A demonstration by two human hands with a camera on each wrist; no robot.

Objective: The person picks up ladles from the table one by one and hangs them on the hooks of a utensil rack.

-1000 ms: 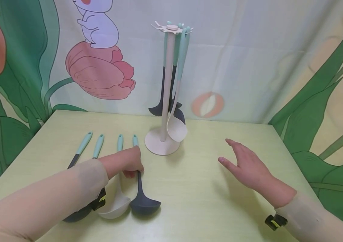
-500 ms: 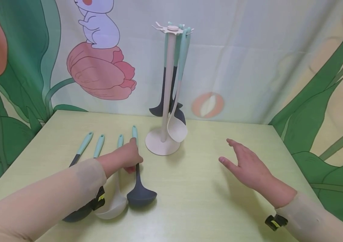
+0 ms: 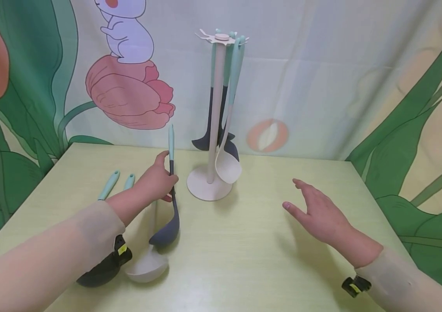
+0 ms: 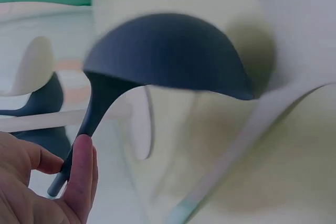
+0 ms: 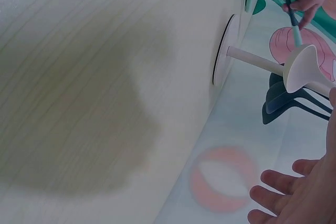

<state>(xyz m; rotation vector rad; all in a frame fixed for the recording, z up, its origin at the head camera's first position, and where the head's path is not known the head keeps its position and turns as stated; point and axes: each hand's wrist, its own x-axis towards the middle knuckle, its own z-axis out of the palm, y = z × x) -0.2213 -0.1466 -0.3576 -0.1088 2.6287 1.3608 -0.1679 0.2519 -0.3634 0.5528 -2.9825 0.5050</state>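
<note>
My left hand point(image 3: 153, 180) pinches a dark blue-grey ladle point(image 3: 169, 229) by its shaft, between thumb and fingers. The ladle stands steeply, mint handle up and bowl down, raised over the table. In the left wrist view its bowl point(image 4: 168, 53) spans the middle, above a white ladle point(image 4: 231, 145). That white ladle lies on the table below my left hand, its handle partly hidden. To the right, my right hand point(image 3: 320, 212) hovers over the table with fingers spread, holding nothing. A pale pink utensil stand point(image 3: 216, 112) rises between the hands, at the back.
Hanging from the stand are a white ladle point(image 3: 228, 168) and several dark utensils with mint handles. More mint-handled utensils lie at the left, partly under my left forearm; one shows a dark bowl point(image 3: 101, 272). A printed curtain point(image 3: 302, 78) backs the table point(image 3: 263, 260).
My left hand has lifted the dark ladle off the table and moved it toward the back. Its handle has tipped up and its bowl has turned leftward. The right hand stays put.
</note>
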